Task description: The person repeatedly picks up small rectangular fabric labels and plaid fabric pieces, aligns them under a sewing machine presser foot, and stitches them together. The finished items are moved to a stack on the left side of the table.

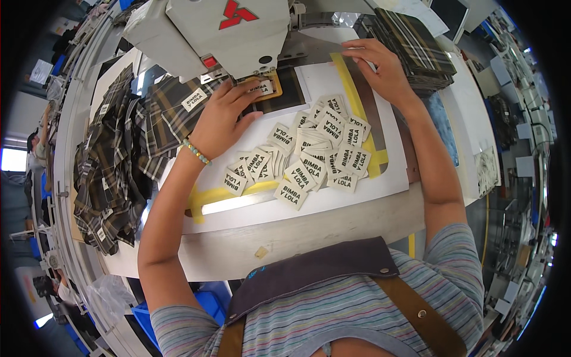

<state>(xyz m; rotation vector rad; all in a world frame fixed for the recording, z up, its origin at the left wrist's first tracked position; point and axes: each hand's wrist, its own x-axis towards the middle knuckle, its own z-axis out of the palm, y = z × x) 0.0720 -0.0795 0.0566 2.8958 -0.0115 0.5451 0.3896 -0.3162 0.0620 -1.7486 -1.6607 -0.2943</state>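
Observation:
My left hand [223, 119], fingers apart, rests at an orange-yellow frame [272, 80] under the head of a pale sewing machine [196, 33]. Its fingertips lie on or beside a printed cream label [262, 87] in that frame, over dark plaid fabric [285, 98]. My right hand [383, 74] is open at the right, its fingers stretched over the grey metal plate beside a yellow tape strip [375, 165]. Between my arms, many loose cream labels [309, 166] lie heaped on the white board [241, 214]. Another labelled plaid piece [163, 110] lies just left of my left hand.
A crumpled pile of plaid pieces [107, 172] covers the left table side. A neat plaid stack [413, 50] sits at the back right. A blue bin [208, 297] is below the table's front edge. A co-worker [38, 143] is at the far left.

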